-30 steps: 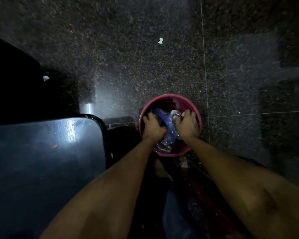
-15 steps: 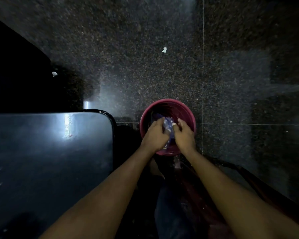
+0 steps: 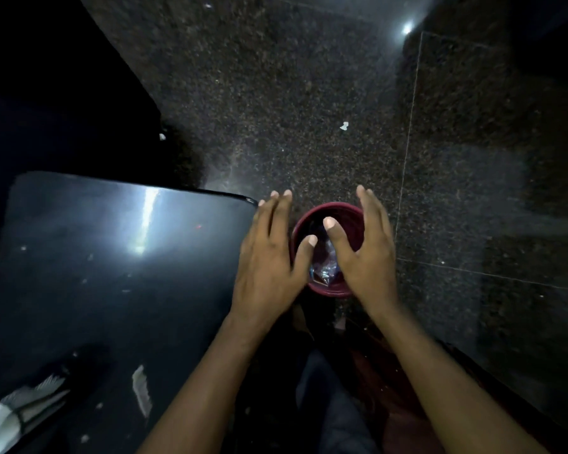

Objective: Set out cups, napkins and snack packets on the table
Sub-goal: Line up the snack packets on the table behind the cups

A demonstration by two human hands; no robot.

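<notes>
Both hands lifted out of red bucket (image 3: 328, 291), now above it; left hand (image 3: 269, 257) and right hand (image 3: 364, 253) fingers spread wide, empty. Snack packets (image 3: 325, 270) remain inside, 3 o'clock of desk (image 3: 112, 273).

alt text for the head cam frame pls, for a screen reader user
Two open, empty hands, left hand and right hand, hover over a red bucket on a dark speckled floor, with crumpled plastic packets inside. A glossy black table stands to the left.
</notes>
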